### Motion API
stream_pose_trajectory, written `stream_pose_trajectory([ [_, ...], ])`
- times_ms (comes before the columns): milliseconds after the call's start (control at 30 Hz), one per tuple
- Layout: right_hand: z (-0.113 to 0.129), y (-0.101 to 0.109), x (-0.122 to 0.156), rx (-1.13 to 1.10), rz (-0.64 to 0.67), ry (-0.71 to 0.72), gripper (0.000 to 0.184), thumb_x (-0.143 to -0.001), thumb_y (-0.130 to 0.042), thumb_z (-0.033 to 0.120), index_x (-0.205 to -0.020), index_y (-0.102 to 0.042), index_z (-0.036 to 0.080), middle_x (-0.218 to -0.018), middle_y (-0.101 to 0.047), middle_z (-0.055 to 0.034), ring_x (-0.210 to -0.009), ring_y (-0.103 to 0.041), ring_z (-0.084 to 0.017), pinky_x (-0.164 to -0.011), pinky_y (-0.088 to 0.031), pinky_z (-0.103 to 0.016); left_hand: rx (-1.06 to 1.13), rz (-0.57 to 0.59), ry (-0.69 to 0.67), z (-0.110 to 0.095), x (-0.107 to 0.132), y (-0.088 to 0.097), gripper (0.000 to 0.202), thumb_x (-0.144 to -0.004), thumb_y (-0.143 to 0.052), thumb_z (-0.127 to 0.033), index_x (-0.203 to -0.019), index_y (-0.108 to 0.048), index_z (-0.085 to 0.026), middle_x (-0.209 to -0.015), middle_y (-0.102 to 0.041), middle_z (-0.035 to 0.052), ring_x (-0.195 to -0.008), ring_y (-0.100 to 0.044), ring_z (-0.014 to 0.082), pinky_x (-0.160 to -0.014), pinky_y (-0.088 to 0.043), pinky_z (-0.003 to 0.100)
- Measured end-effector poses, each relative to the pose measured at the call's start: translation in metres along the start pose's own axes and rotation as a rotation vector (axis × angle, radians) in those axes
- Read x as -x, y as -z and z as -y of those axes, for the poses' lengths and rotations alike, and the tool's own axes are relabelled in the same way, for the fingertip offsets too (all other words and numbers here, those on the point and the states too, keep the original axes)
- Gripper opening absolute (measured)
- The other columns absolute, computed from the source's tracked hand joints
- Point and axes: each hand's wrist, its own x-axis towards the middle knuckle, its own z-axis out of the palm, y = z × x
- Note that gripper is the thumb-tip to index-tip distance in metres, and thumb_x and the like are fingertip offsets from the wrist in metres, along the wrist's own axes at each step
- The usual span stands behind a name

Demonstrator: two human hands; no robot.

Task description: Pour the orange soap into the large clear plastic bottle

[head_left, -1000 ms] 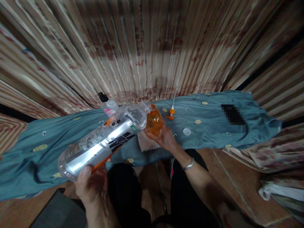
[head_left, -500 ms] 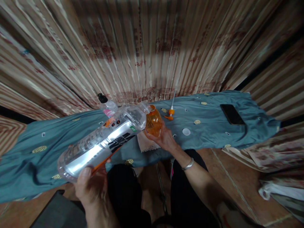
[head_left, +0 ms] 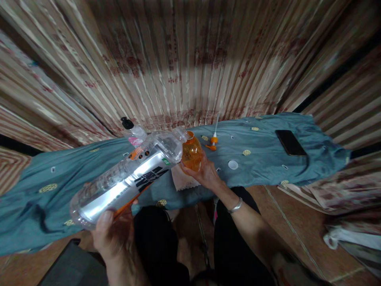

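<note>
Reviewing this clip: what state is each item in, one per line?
Translucent orange bottle: open, held
Silver-labelled clear bottle: uncapped, tilted, mouth at the orange bottle's opening
Orange pump head: detached, on the cloth
Black-topped bottle: upright, top on
White disc: lying flat
Phone: lying flat, screen dark
Left hand: gripping the clear bottle
Right hand: gripping the orange bottle
</note>
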Motion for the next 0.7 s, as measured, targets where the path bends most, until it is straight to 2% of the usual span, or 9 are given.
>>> stream_pose_trajectory([
  [367,0.0001,-0.0001,0.0,0.003,0.001,-0.019,0.09,-0.091,-0.091,0.038,-0.166,-0.047,0.017,-0.149,-0.078,-0.0209,-0.134,-0.079,-0.039,-0.113,-0.067,-0.054,-0.012,0.024,-0.003,0.0012,-0.0001,0.0025,0.052,-0.043,-0.078,-0.03,-0.094,-0.075,-0.03,-0.133,-0.077,0.0069,-0.144,-0.057,0.0455,-0.052,-0.058,0.019],
  [533,-0.0039,-0.001,0.0008,0.017,-0.007,-0.014,0.094,-0.09,-0.093,0.04,-0.167,-0.045,0.016,-0.147,-0.078,-0.0224,-0.134,-0.08,-0.039,-0.112,-0.067,-0.054,-0.006,0.021,-0.005,0.0011,-0.0006,0.0043,0.057,-0.043,-0.079,-0.031,-0.1,-0.077,-0.032,-0.135,-0.077,0.0045,-0.139,-0.061,0.043,-0.053,-0.056,0.019],
  [700,-0.0025,0.0004,0.0011,0.002,0.0,-0.019,0.092,-0.091,-0.091,0.04,-0.167,-0.046,0.017,-0.147,-0.079,-0.02,-0.134,-0.08,-0.037,-0.114,-0.066,-0.053,-0.005,0.025,-0.006,0.0028,-0.0005,0.0042,0.06,-0.043,-0.081,-0.031,-0.103,-0.077,-0.033,-0.133,-0.077,0.0044,-0.135,-0.064,0.042,-0.053,-0.057,0.02],
])
